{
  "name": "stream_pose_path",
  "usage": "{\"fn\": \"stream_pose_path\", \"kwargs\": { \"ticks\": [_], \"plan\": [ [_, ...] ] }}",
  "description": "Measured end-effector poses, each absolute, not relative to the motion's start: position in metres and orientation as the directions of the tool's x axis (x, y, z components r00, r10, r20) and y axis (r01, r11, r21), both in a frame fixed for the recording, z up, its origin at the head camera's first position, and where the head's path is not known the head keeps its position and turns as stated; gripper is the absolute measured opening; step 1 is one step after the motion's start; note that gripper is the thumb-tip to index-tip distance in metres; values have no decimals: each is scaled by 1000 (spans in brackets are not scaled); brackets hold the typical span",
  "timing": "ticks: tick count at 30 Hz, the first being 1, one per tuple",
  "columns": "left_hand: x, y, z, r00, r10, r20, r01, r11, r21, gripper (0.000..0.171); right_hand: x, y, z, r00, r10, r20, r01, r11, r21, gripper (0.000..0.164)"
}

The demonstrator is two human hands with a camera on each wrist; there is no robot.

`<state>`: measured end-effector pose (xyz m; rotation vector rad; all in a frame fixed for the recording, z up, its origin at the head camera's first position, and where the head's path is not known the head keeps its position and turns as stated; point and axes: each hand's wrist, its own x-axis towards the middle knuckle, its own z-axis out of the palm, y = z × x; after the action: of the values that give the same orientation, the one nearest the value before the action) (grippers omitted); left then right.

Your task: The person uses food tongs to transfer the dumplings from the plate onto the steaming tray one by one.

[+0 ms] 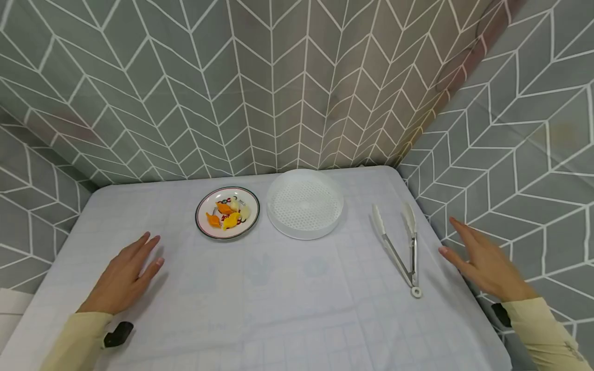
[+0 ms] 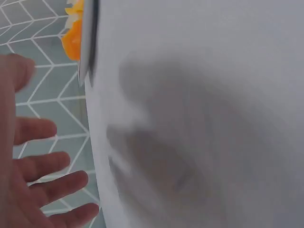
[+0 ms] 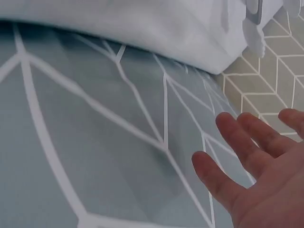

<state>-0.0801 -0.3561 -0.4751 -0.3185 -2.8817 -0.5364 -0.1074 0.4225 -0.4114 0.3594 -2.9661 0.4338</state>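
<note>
My left hand [image 1: 124,274] hovers over the left part of the table with its fingers spread, holding nothing. Ahead of it and to the right, a small plate [image 1: 211,206] with a dark rim carries several dumpling-shaped pieces [image 1: 230,221], orange, yellow and pale. Beside the plate lies a round white tray [image 1: 305,203] with a perforated base and a low wall. Metal tongs [image 1: 414,260] with white tips lie spread apart on the right side. My right hand [image 1: 487,265], empty and with fingers extended, is just past the table's right edge, nearest to the tongs.
A white cloth covers the table [image 1: 287,309]. Grey curtains [image 1: 250,87] with a white zigzag pattern hang along the back, and the same pattern covers the right side [image 1: 524,170], close to my right hand.
</note>
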Motion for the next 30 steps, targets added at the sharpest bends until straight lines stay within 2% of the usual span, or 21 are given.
{"fn": "stream_pose_path", "kwargs": {
  "ticks": [7, 13, 19, 25, 30],
  "plan": [
    [-110, -330, -475, -973, 10, 230, 118, 880, 460, 50, -108, 405, -425, -983, -166, 78, -182, 935, -305, 96],
    [-139, -306, -477, -985, -169, 46, -95, 739, 667, 53, -105, 388, -436, -988, -146, 42, -151, 921, -360, 101],
    [-162, -292, -476, -947, -299, -117, -269, 540, 797, 54, -106, 375, -446, -990, -140, 21, -138, 924, -357, 105],
    [-173, -282, -476, -922, -316, -223, -332, 350, 876, 54, -106, 368, -458, -994, -108, -30, -92, 938, -334, 113],
    [-177, -278, -481, -924, -278, -263, -335, 258, 906, 56, -104, 360, -465, -995, -101, -4, -94, 945, -312, 118]
  ]
}}
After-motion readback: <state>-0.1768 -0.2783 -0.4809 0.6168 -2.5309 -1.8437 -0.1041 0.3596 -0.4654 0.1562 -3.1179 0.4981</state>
